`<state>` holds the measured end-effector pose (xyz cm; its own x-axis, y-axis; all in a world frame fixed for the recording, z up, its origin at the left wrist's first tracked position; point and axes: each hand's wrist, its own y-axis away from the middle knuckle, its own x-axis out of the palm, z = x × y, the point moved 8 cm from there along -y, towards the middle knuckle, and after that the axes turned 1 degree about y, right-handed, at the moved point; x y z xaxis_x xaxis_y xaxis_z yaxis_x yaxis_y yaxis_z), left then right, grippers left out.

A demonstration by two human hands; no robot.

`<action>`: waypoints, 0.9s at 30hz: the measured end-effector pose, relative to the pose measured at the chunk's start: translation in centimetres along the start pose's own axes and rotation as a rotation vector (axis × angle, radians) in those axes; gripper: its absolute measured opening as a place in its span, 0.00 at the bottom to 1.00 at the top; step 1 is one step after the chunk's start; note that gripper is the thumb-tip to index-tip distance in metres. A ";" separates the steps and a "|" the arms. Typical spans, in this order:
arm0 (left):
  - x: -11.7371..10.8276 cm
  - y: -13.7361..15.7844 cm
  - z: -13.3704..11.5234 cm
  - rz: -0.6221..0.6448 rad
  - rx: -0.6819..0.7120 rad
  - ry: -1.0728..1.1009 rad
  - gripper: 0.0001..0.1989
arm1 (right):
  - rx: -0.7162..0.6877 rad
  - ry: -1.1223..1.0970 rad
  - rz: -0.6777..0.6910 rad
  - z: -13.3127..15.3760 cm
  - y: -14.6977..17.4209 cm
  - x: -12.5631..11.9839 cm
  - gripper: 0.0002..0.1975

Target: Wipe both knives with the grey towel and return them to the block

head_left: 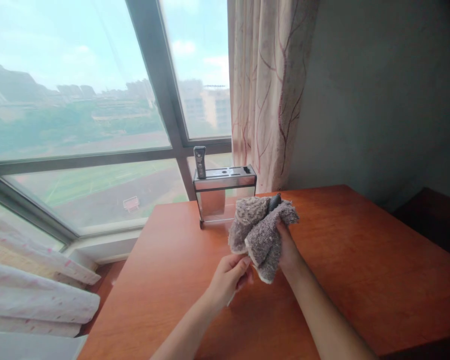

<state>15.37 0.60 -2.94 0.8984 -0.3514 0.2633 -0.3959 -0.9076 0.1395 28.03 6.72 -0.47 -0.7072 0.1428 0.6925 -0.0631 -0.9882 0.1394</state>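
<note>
A fluffy grey cloth (264, 237) is bunched up above the table. My right hand (287, 247) is closed around its right side, thumb showing against the pile. From the top fold of the cloth sticks a dark ribbed piece (274, 201); the cloth covers the rest of it. Just below and left of the cloth is my left hand (230, 277), thumb and fingers pinched together. A thin pale edge shows under its fingers, too small to name. Behind the cloth stands a clear-sided knife block (225, 177) with a silver top, a grey handle (200, 162) rising from its left end.
The reddish-brown wooden table (360, 250) spreads under both hands. Beyond its far edge are a large window (165, 75) and a patterned curtain (270, 90). Another curtain (33, 290) hangs at the left. A grey wall (378, 90) and a dark piece of furniture (431, 220) lie to the right.
</note>
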 end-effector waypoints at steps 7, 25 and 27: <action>-0.2 0.5 -0.7 -0.003 -0.038 0.242 0.25 | 0.053 -0.023 0.076 -0.5 0.6 1.3 0.24; -0.6 0.9 -3.9 -0.165 0.214 -0.166 0.17 | -0.038 0.251 0.151 -1.6 2.0 3.0 0.18; -0.4 1.4 -5.2 -0.159 0.330 -0.409 0.12 | -0.054 0.195 0.088 -1.1 1.5 2.3 0.18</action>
<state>13.45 0.67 2.07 0.9690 -0.2050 -0.1379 -0.2277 -0.9576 -0.1767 25.56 5.52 0.53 -0.8339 0.0476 0.5498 -0.0291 -0.9987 0.0423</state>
